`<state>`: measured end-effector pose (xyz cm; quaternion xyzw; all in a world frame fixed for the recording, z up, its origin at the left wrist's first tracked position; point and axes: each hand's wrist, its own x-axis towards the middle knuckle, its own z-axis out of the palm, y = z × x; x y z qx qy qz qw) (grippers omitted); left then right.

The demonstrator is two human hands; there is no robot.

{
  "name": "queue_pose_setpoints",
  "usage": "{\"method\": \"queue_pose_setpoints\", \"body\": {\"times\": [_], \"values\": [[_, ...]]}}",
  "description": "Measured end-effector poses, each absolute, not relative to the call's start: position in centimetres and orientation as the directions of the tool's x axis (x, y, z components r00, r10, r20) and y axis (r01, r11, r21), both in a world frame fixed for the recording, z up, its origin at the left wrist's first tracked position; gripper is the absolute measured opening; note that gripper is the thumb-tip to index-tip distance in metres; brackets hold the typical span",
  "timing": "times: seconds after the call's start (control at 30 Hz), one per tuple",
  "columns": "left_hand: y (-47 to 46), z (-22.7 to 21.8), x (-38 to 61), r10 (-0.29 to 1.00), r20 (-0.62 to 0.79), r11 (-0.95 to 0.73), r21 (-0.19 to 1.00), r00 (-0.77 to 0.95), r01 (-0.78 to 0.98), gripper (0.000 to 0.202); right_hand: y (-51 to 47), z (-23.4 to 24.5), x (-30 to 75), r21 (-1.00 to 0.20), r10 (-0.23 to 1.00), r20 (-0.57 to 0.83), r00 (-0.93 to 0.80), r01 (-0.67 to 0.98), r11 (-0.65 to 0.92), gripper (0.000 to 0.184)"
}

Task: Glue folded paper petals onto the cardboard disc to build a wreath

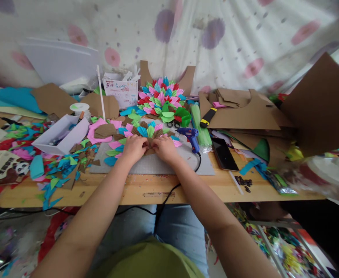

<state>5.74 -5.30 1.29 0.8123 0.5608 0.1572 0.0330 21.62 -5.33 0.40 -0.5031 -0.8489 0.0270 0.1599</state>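
My left hand (pixel 134 148) and my right hand (pixel 165 148) rest side by side on a flat paper flower (pixel 146 132) made of pink, blue, green and brown folded petals. Both hands curl their fingers down and pinch a brown folded paper piece (pixel 150 144) at the flower's near edge. The flower lies on a grey mat (pixel 158 164) on the wooden table (pixel 146 189). A finished multicoloured paper flower (pixel 161 98) stands behind it.
A blue glue gun (pixel 190 136) lies just right of my right hand, its black cord running off the table edge. A black phone (pixel 225 153), a yellow-handled knife (pixel 207 117), cardboard sheets (pixel 244 112), a white box (pixel 61 134) and several paper scraps (pixel 56 173) surround the mat.
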Motion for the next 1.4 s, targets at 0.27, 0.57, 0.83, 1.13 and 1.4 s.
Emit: {"method": "queue_pose_setpoints", "body": {"times": [0.27,0.57,0.83,1.13,1.4], "values": [[-5.4,1.1,6.0,0.928,0.222,-0.350,0.236,0.301,0.906,0.009,-5.3,0.5,22.1,-0.223,0.847,0.254,-0.467,0.824,0.522,0.018],[-5.6,0.9,6.0,0.932,0.240,-0.321,0.192,0.272,0.927,0.006,-4.8,0.0,21.6,-0.146,0.845,0.249,-0.473,0.844,0.516,0.019],[-5.4,0.8,6.0,0.933,0.236,-0.324,0.213,0.273,0.922,0.005,-4.9,-0.2,21.7,-0.114,0.844,0.255,-0.472,0.852,0.511,0.019],[-5.5,0.9,6.0,0.934,0.242,-0.319,0.230,0.263,0.920,0.004,-5.2,0.0,21.6,-0.118,0.867,0.226,-0.444,0.871,0.477,0.021],[-5.3,0.7,5.9,0.941,0.230,-0.299,0.219,0.248,0.929,0.009,-5.2,0.1,21.2,-0.117,0.879,0.212,-0.426,0.882,0.456,0.022]]}}
